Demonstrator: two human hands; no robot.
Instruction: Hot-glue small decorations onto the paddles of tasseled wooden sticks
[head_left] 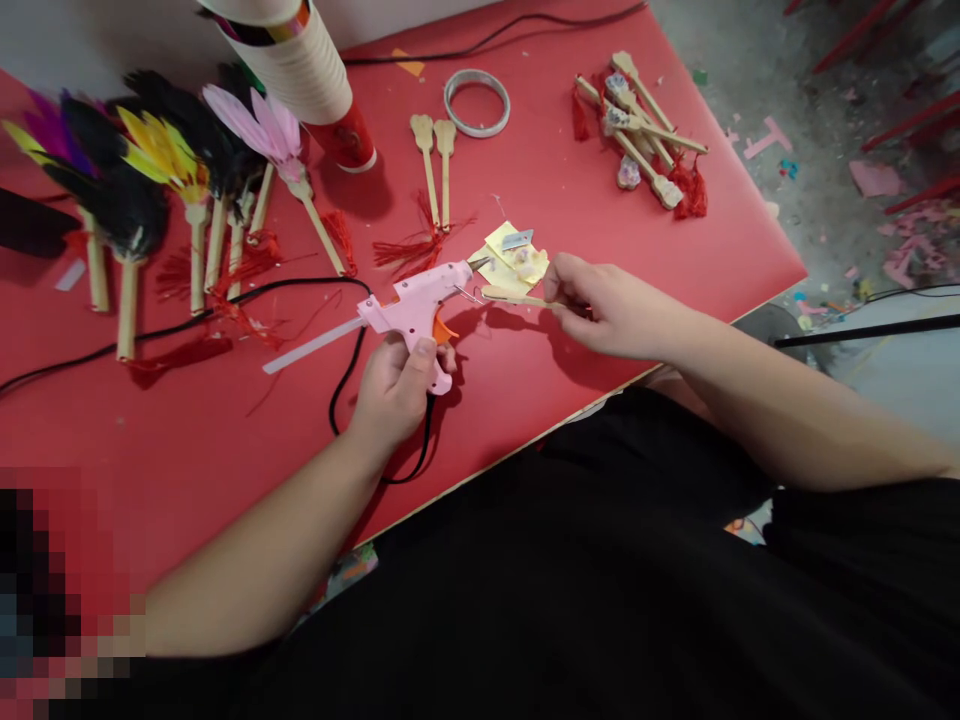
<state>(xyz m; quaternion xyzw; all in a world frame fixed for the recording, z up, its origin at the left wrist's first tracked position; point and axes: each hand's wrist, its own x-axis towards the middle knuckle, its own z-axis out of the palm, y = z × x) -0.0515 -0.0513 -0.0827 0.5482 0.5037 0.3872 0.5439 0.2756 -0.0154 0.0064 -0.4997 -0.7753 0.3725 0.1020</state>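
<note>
My left hand (397, 388) is wrapped round the handle of a pink glue gun (421, 305) with an orange trigger. A clear glue stick (311, 345) juts from its back end, and its metal nozzle points right. In my right hand (600, 305) is a small wooden handle (514, 296), pinched at one end, its wider end close to the nozzle. Whether the two touch I cannot tell. Just beyond lie yellow paper pieces (499, 268) with a blade (517, 240) on top. Two bare wooden handles (433, 170) with red tassels lie farther back.
Wooden handles with feathers (277, 150) lie at the left, near a stack of paper cups (315, 85). A roll of tape (477, 103) lies at the back. More tasselled handles (641, 130) are piled at the right. A black cord (345, 390) loops across the red table (262, 470).
</note>
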